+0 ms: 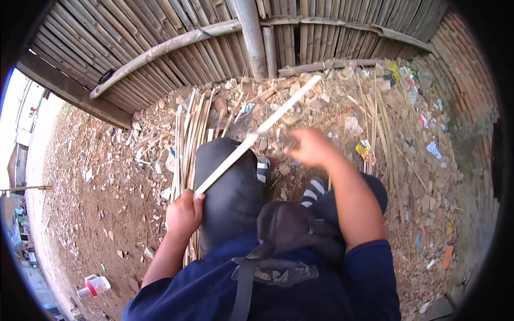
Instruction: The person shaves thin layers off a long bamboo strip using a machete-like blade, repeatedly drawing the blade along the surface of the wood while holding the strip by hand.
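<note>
A long pale strip of split bamboo slants up and away across my left knee. My left hand is closed round its near end, beside my left thigh. The strip's far end rises over the rubble, and a node shows about midway. My right hand is held in the air to the right of the strip, apart from it. Its fingers are curled and blurred by motion. A small dark shape shows at its fingertips, too smeared to name.
A bundle of bamboo strips lies beside my left leg; more strips lie at right. Ahead stands a bamboo wall with a post; a brick wall is at right. A plastic jug lies back left. Rubble covers the ground.
</note>
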`<state>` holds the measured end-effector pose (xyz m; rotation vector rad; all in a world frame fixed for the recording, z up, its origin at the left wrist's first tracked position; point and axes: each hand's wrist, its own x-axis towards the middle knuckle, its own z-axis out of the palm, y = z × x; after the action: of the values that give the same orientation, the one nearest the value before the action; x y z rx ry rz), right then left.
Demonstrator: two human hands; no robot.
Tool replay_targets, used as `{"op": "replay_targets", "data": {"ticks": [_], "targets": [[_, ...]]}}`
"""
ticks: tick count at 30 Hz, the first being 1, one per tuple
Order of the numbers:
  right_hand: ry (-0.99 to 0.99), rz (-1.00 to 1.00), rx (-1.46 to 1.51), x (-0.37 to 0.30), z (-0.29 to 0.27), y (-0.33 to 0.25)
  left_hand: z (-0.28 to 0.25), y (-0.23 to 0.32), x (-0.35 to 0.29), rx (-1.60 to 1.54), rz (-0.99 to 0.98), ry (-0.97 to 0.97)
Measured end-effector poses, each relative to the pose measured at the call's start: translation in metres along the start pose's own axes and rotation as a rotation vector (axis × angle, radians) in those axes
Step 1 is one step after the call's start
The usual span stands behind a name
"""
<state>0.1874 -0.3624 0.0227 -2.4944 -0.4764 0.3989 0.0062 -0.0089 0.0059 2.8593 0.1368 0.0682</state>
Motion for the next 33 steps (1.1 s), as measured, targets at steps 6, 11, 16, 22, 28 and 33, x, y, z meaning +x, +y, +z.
{"op": "replay_targets", "data": {"ticks": [6,11,16,22,28,33], "targets": [[0.016,0.187,0.09,0.012,-0.01,-0.014,0.001,-0.012,0.001,0.025,-0.002,0.046],[0.108,-0.07,-0.318,-0.002,0.013,-0.048,-0.001,-0.018,-0.004,-0.003,0.036,0.027],[0.202,0.121,-0.086,0.019,0.005,-0.013,-0.003,-0.013,0.0,0.032,0.006,0.068],[0.044,0.07,-0.215,0.008,0.01,-0.042,-0.002,-0.022,-0.005,-0.022,0.016,0.032],[0.189,0.318,-0.055,0.023,-0.01,0.018,-0.021,-0.01,0.004,-0.001,0.018,0.01],[0.102,0.143,-0.18,0.003,0.005,-0.039,-0.01,-0.016,-0.002,0.04,0.013,0.006]]}}
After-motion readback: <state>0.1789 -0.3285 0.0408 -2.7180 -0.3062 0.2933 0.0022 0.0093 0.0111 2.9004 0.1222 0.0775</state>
